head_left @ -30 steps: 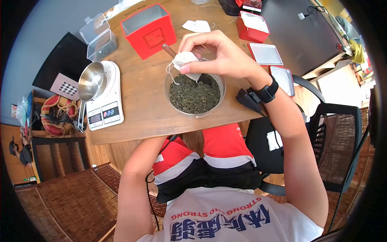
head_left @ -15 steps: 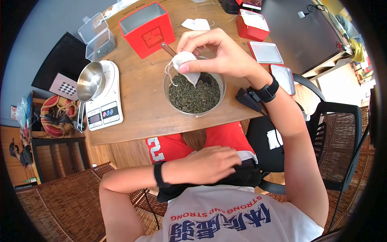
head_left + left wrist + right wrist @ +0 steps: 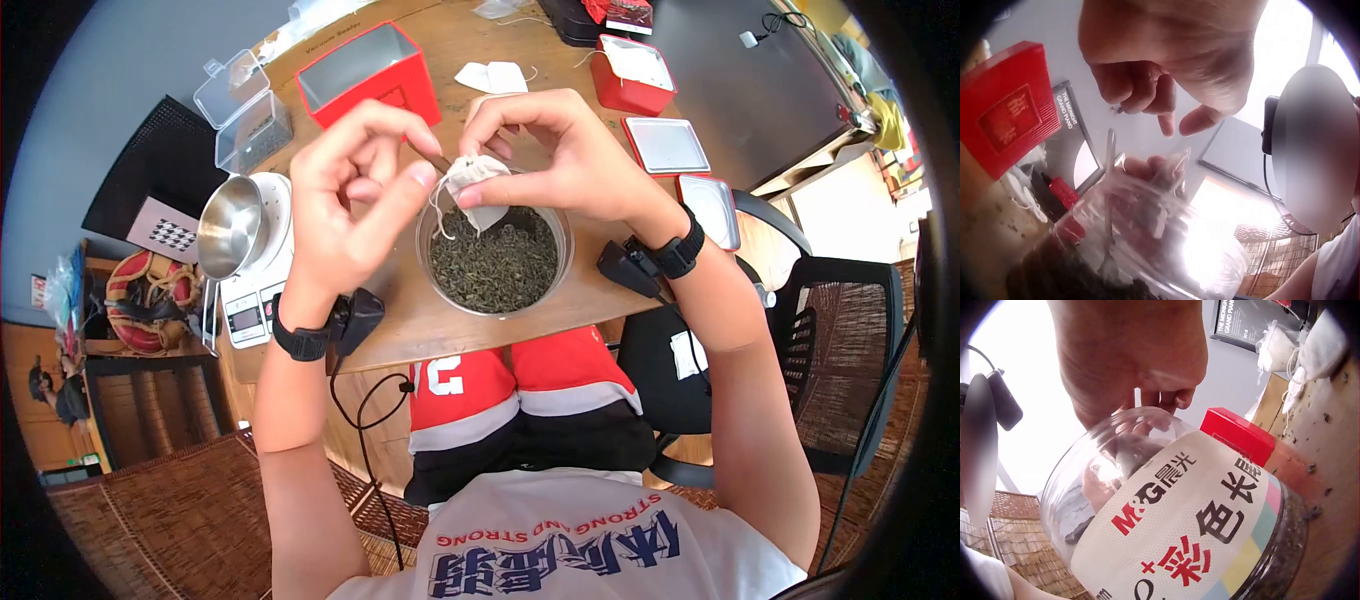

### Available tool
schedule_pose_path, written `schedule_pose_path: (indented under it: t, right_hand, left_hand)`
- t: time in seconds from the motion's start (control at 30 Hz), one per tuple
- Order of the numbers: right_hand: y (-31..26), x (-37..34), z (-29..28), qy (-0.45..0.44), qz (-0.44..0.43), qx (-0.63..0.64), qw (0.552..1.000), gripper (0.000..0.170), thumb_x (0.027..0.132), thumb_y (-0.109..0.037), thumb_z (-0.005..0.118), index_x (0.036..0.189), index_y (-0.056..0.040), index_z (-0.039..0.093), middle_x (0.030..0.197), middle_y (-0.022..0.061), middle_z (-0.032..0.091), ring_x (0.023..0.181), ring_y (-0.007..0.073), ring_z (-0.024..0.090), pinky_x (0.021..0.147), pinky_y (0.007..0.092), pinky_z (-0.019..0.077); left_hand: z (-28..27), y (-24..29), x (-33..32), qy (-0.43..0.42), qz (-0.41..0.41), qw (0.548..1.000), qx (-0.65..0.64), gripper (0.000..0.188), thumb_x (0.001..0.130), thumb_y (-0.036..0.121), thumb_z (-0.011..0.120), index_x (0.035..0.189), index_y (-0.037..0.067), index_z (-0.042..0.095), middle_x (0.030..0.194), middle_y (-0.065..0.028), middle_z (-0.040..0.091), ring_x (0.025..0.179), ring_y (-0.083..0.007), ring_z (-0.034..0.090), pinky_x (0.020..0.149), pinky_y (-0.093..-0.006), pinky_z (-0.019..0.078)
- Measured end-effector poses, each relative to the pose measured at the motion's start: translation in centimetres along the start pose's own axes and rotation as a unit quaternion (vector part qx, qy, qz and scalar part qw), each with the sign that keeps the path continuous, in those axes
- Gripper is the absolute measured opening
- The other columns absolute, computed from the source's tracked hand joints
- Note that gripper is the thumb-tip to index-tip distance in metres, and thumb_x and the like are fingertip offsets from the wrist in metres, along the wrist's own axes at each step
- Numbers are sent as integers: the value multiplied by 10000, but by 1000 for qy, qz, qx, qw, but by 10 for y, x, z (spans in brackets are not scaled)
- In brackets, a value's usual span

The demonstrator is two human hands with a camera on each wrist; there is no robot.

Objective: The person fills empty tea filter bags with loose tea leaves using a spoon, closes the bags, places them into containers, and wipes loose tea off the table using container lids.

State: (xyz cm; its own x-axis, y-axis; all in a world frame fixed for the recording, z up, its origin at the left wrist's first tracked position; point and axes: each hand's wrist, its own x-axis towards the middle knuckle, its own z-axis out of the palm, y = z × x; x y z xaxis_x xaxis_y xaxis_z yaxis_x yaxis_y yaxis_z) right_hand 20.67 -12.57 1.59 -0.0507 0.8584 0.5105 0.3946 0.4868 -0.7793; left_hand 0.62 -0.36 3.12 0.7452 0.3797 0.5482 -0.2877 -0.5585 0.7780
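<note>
My right hand [image 3: 565, 155] pinches a small white drawstring tea bag [image 3: 484, 217] over a clear round tub [image 3: 568, 255]. Strings hang from the bag's left side. Dark green dried tea leaves [image 3: 495, 265] lie in the tub. My left hand [image 3: 345, 200] is raised just left of the bag, thumb and index fingertips near the strings. In the left wrist view, a gap shows between those fingertips with nothing in it. A spoon [image 3: 1110, 162] leans upright in the tub, its handle partly hidden behind my hands. Printed lettering covers the tub's label [image 3: 1191, 519].
On the left stands a white kitchen scale [image 3: 268, 262] bearing a steel pan [image 3: 225, 230]. A red tin [image 3: 375, 75] and a clear hinged box [image 3: 255, 135] are behind. Flat white bags [image 3: 492, 77], a red box [image 3: 632, 75] and two lids [image 3: 665, 146] lie at the back right.
My left hand has come up from my lap to beside the tea bag. The right hand still pinches the bag over the tub; the head view has shifted slightly.
</note>
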Motion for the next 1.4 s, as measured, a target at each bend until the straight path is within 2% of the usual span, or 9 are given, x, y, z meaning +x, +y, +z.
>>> schedule_pose_path:
  t: [0.13, 0.33, 0.57, 0.63, 0.7, 0.83, 1.07, 1.3, 1.4]
  right_hand:
    - [0, 1, 4, 19, 17, -8, 1000, 200, 815, -194, 851, 903, -72, 721, 797, -56, 598, 779, 65, 469, 738, 251, 375]
    - [2, 0, 6, 25, 60, -9, 998, 168, 824, -158, 811, 878, -55, 690, 790, -49, 584, 775, 61, 496, 733, 246, 400]
    - [-6, 2, 7, 28, 65, 38, 997, 294, 828, -125, 815, 1044, -38, 636, 825, -33, 608, 791, 63, 523, 720, 238, 419]
    - [-7, 1, 6, 18, 61, 34, 997, 330, 830, -136, 827, 1071, -35, 626, 841, -28, 615, 796, 62, 532, 719, 240, 421]
    - [-7, 2, 6, 5, 43, 48, 998, 290, 871, -78, 796, 1119, -26, 656, 977, 5, 653, 881, 75, 597, 766, 244, 438]
    - [-4, 0, 9, 47, 85, 91, 991, 149, 981, -79, 654, 1100, -3, 702, 931, 32, 676, 844, 96, 571, 834, 281, 477]
    - [8, 2, 6, 42, 26, 22, 999, 155, 868, 2, 699, 1022, -7, 703, 979, 13, 661, 866, 110, 527, 805, 267, 417]
    - [7, 0, 4, 9, 18, 69, 997, 102, 893, -15, 691, 989, -12, 660, 996, 18, 652, 909, 118, 544, 844, 283, 428]
    - [4, -1, 6, 6, 47, 132, 990, 97, 906, -22, 662, 995, -19, 625, 1055, 65, 621, 1029, 162, 561, 949, 310, 420]
  left_hand:
    - [7, -7, -8, -10, 17, 1000, 12, 194, 848, 21, 758, 1031, 50, 700, 606, 112, 311, 559, 3, 246, 536, -216, 165]
    - [18, -8, -12, 30, -44, 997, 61, 201, 851, 16, 796, 1034, 94, 769, 572, 106, 274, 524, -10, 232, 511, -225, 173]
    - [17, -17, -12, 43, -17, 996, 73, 176, 855, -4, 783, 1005, 86, 777, 577, 95, 270, 535, -17, 227, 519, -230, 182]
    - [17, -21, -13, 58, -43, 997, 30, 164, 863, -1, 780, 1005, 82, 776, 582, 99, 282, 551, -10, 237, 528, -224, 186]
    - [16, -24, -13, 63, -43, 997, 14, 155, 872, 2, 777, 1007, 77, 774, 594, 105, 286, 561, -8, 238, 531, -221, 186]
    - [19, -26, -14, 77, -75, 992, -68, 137, 892, 8, 770, 1018, 62, 768, 632, 126, 293, 586, -3, 236, 542, -214, 186]
    - [16, -26, -13, 84, -65, 990, -90, 93, 899, 12, 772, 980, 49, 745, 632, 123, 301, 591, -2, 233, 545, -217, 188]
    - [18, -31, -14, 67, -42, 993, -87, 73, 925, 30, 752, 994, 50, 740, 619, 129, 315, 580, 8, 248, 538, -208, 203]
    - [14, -30, -12, 32, -57, 992, -106, 159, 928, 1, 731, 1079, 49, 739, 662, 143, 357, 604, 26, 281, 550, -177, 229]
